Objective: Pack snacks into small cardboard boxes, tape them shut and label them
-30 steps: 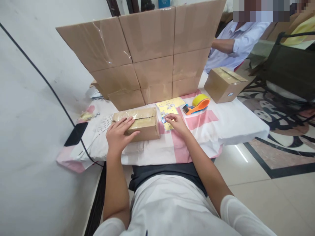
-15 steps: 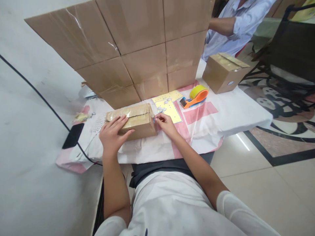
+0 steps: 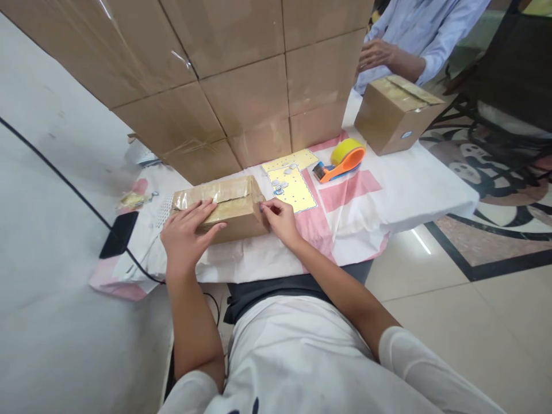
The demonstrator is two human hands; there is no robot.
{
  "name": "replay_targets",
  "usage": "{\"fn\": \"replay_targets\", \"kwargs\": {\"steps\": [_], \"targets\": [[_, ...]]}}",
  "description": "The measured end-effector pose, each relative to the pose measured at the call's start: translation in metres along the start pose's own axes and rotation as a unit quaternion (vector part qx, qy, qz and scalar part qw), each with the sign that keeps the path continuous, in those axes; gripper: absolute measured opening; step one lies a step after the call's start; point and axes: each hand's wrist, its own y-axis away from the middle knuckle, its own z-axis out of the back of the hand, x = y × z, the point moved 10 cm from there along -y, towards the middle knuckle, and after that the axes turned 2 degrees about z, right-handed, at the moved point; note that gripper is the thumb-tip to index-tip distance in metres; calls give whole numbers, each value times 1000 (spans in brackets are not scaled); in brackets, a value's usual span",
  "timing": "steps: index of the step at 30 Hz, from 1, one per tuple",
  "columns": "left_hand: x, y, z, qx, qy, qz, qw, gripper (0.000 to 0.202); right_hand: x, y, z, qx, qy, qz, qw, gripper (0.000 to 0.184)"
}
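A small taped cardboard box (image 3: 235,198) lies on the white and pink cloth (image 3: 379,201) in front of me. My left hand (image 3: 186,236) rests flat on its top, fingers stretched out. My right hand (image 3: 278,218) is pinched at the box's right end, pressing a small sticker I can barely make out against the cardboard. Just behind it lie two yellow sticker sheets (image 3: 293,187) with small round stickers on them.
An orange tape dispenser with a yellow roll (image 3: 342,161) sits to the right of the sheets. A wall of stacked cardboard boxes (image 3: 241,75) stands behind. Another box (image 3: 397,112) is at the far right, with another person's hand (image 3: 375,54) near it. A black phone and cable (image 3: 117,241) lie left.
My right hand left the yellow sticker sheet and moved left to the right end of the box. My left hand stayed on the box. The view tilted down.
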Motion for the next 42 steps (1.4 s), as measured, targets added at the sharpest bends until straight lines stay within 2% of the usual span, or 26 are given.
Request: {"fn": "replay_targets", "kwargs": {"steps": [5, 10, 14, 17, 20, 22, 24, 26, 28, 30, 32, 35, 39, 41, 42], "targets": [[2, 0, 4, -13, -24, 6, 1000, 42, -8, 0, -9, 46, -11, -24, 999, 16], [0, 1, 5, -30, -34, 7, 999, 41, -12, 6, 9, -16, -62, -42, 997, 28], [1, 2, 6, -52, -16, -7, 998, 40, -16, 8, 2, -13, -91, -54, 994, 31], [6, 0, 5, -46, 8, -17, 999, 35, -21, 11, -15, 22, -102, -75, 992, 35], [13, -3, 4, -37, 32, -23, 999, 32, -22, 15, -34, 92, -87, -83, 989, 40], [18, -3, 5, -43, 42, -21, 998, 32, -19, 16, -37, 137, -67, -78, 985, 44], [19, -1, 7, -56, 44, -26, 997, 34, -15, 13, -29, 145, -47, -66, 986, 48], [18, 3, 8, -69, 36, -35, 996, 36, -10, 8, -14, 125, -30, -46, 991, 54], [16, 7, 10, -80, 27, -40, 996, 37, -5, 5, -2, 108, -26, -29, 993, 70], [15, 10, 11, -89, 24, -41, 995, 38, 0, 3, -2, 127, -28, -18, 991, 88], [15, 11, 12, -93, 25, -40, 995, 38, 6, 3, -8, 163, -23, -7, 986, 97], [15, 8, 11, -78, 18, -32, 996, 42, 9, -1, -11, 169, -5, -5, 986, 91], [14, -2, 7, -27, -3, -18, 999, 46, 4, -8, 3, 130, 9, -16, 991, 75], [13, -7, 4, -6, -4, -13, 1000, 44, 0, -16, 30, 61, 16, -14, 998, 68], [12, -9, 4, -1, -3, -10, 1000, 44, -1, -21, 54, -2, 23, -12, 1000, 65]]}}
